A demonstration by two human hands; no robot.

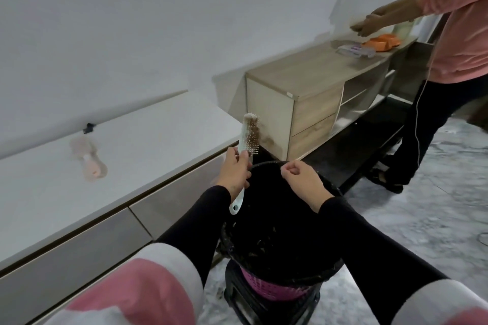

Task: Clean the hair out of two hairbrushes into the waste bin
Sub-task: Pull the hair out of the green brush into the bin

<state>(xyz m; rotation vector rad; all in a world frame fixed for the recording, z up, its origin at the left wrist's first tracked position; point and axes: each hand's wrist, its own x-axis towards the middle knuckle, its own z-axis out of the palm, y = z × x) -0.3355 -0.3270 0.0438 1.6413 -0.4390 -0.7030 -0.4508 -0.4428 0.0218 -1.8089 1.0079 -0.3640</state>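
Judging risk first: the matted hair (254, 128) hung at the bin's twelve o'clock edge — a loose pull could have dropped it outside the waste bin (277, 232) onto the floor. The left hand (235, 170) was closed around the white hairbrush (247, 145), held upright over the far rim. The right hand (301, 178) was pinched nearly shut above the bin; whether it held strands could not be told. The second hairbrush (89, 157) lay on the counter (148, 145) at nine o'clock — untouched.
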